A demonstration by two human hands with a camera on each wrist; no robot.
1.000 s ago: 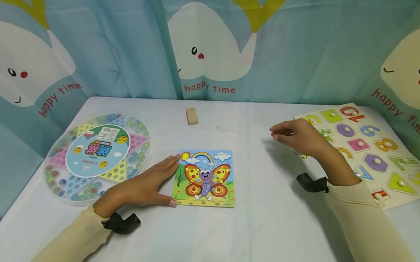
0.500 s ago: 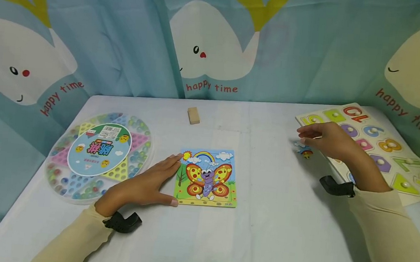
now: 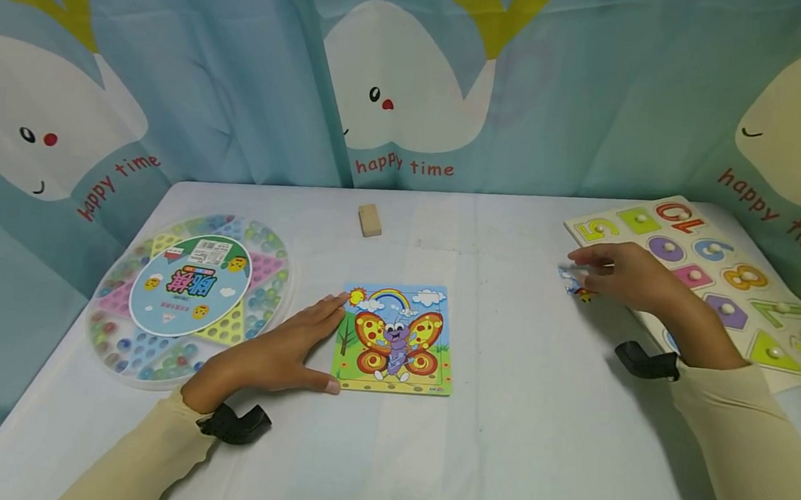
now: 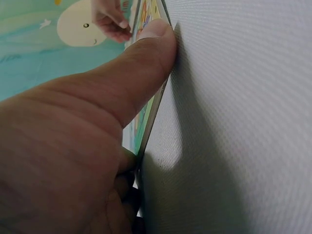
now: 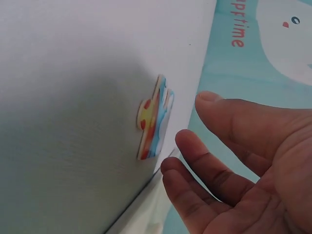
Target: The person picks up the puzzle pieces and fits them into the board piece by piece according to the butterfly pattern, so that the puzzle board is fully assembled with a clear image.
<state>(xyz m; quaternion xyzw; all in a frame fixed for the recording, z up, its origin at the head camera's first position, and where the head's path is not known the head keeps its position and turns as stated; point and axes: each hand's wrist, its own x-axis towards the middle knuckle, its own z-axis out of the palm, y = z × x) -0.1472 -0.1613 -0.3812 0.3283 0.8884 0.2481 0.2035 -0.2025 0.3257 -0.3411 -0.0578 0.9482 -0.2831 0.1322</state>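
Note:
A square butterfly jigsaw puzzle [image 3: 403,348] lies flat at the middle of the white table. My left hand [image 3: 279,354] rests along its left edge, fingers at the upper corner and thumb at the lower one. In the left wrist view, the thumb [image 4: 141,63] presses on the puzzle's edge. Over at the right, my right hand [image 3: 631,276] hovers just above a small loose puzzle piece [image 3: 584,296]. In the right wrist view that piece [image 5: 155,122], blue with red and yellow, lies on the table, apart from the fingertips, with nothing between them.
A board of knobbed number and shape pieces [image 3: 724,311] lies under and beyond the right hand. Left of the puzzle sits a round marble game [image 3: 189,288] with a disc label. A small wooden block [image 3: 370,221] lies at the back, before a whale-print curtain [image 3: 561,98].
My right hand has moved right to the loose piece and then lowered slightly over it. The left hand has stayed at the puzzle's edge.

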